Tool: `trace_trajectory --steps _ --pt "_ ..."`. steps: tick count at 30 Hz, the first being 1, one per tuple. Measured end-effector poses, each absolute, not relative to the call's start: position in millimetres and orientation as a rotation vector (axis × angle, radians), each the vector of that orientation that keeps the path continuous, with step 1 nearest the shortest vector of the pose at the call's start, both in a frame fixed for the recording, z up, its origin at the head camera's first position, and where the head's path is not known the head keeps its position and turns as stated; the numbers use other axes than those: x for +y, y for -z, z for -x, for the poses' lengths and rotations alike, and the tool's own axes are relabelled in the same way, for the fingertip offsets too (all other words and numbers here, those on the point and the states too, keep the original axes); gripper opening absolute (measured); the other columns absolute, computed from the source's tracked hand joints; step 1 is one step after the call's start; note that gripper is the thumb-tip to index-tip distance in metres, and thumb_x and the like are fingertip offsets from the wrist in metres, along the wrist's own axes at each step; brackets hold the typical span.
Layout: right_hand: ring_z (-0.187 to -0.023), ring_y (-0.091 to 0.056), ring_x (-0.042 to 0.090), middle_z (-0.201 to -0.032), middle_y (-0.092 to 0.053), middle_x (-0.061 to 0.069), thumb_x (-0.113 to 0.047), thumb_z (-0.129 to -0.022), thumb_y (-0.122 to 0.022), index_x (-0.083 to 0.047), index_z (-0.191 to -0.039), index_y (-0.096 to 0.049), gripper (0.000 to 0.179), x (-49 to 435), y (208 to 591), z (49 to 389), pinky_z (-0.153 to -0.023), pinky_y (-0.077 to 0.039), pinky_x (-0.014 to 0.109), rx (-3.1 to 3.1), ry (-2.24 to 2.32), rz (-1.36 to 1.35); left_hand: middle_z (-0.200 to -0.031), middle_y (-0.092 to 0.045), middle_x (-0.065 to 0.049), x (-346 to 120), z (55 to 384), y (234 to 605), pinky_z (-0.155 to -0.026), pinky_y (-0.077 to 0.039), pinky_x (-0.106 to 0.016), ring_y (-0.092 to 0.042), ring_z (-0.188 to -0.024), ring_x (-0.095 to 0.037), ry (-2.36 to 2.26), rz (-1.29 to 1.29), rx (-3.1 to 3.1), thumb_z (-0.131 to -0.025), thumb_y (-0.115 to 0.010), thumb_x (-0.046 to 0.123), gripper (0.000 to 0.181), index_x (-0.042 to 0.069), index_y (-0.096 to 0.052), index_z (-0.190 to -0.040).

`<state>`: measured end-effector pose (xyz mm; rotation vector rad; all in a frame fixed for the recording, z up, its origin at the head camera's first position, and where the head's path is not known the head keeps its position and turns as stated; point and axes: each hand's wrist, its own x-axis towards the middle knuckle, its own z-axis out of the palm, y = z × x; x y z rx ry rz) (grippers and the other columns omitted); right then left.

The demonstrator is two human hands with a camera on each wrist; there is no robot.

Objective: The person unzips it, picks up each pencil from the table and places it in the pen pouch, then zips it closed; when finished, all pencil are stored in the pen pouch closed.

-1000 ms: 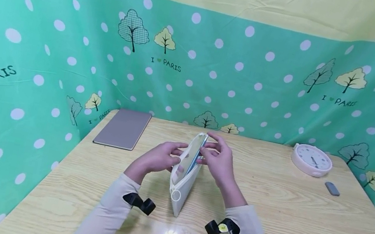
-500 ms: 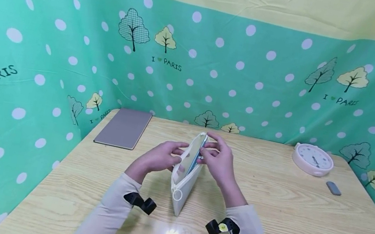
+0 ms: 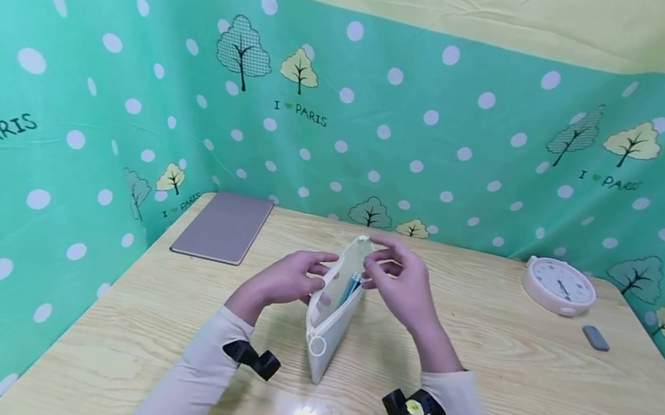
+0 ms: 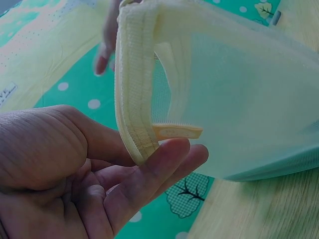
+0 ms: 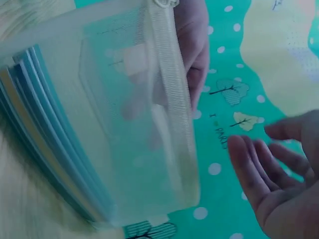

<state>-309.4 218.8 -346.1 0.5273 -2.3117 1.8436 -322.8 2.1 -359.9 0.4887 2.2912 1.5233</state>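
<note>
A pale translucent zip pouch (image 3: 338,327) stands on edge on the table, its zipped mouth spread apart and a round ring pull (image 3: 318,346) hanging at the near end. My left hand (image 3: 289,278) pinches the zip edge between thumb and fingers; the left wrist view shows a small tab (image 4: 177,131) by the fingertips. Several long, slim blue things (image 5: 55,124), pens or pencils by their look, lie inside along the bottom, with a tan one among them. Beside the mouth is my right hand (image 3: 402,283), its fingers loosely bent; the right wrist view shows it apart from the pouch, holding nothing.
A grey notebook (image 3: 224,225) lies at the back left of the wooden table (image 3: 470,410). At the back right are a round pink clock (image 3: 559,286) and a small grey oblong object (image 3: 596,338). A green dotted curtain (image 3: 284,177) borders the table.
My right hand has let go of the slim blue thing and shifted slightly right. That thing now sits lower in the pouch. My left hand keeps its hold on the edge.
</note>
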Motion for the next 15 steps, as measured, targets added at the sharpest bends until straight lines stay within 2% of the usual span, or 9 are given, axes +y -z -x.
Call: trace_trajectory --steps 4,8,11,15 --pt "-0.087 -0.072 0.023 -0.098 -0.075 0.014 -0.001 -0.094 -0.071 0.005 -0.119 -0.071 0.026 220 342 298 -0.076 -0.065 0.033 -2.447 -1.460 -0.943 -0.141 -0.059 -0.031 1 323 359 -0.079 -0.065 -0.039 -0.074 -0.097 -0.030 -1.505 -0.501 2.310 -0.101 -0.047 -0.005 0.057 -0.007 -0.034 -0.157" --pt "-0.096 -0.072 0.023 -0.102 -0.076 0.008 -0.012 -0.090 -0.078 -0.001 -0.108 -0.077 0.021 213 341 289 -0.086 -0.062 0.039 -2.482 -1.066 -1.319 -0.140 -0.059 -0.029 0 324 357 -0.078 -0.065 -0.038 -0.073 -0.101 -0.032 -1.479 -0.512 2.346 -0.101 -0.048 -0.004 0.056 -0.006 -0.036 -0.156" --pt "-0.102 -0.071 0.022 -0.105 -0.076 0.004 -0.022 -0.086 -0.083 -0.007 -0.103 -0.079 0.023 207 343 286 -0.091 -0.059 0.040 -2.498 -0.834 -1.445 -0.140 -0.060 -0.029 0 323 356 -0.078 -0.065 -0.037 -0.073 -0.103 -0.034 -1.468 -0.507 2.357 -0.101 -0.048 -0.004 0.056 -0.005 -0.036 -0.156" --pt "-0.100 -0.068 0.020 -0.100 -0.076 -0.001 -0.030 -0.084 -0.085 -0.012 -0.097 -0.081 0.022 202 348 284 -0.093 -0.056 0.042 -2.545 -0.657 -1.484 -0.139 -0.060 -0.030 -1 323 358 -0.076 -0.066 -0.037 -0.073 -0.104 -0.035 -1.475 -0.504 2.353 -0.101 -0.048 -0.004 0.056 -0.005 -0.037 -0.156"
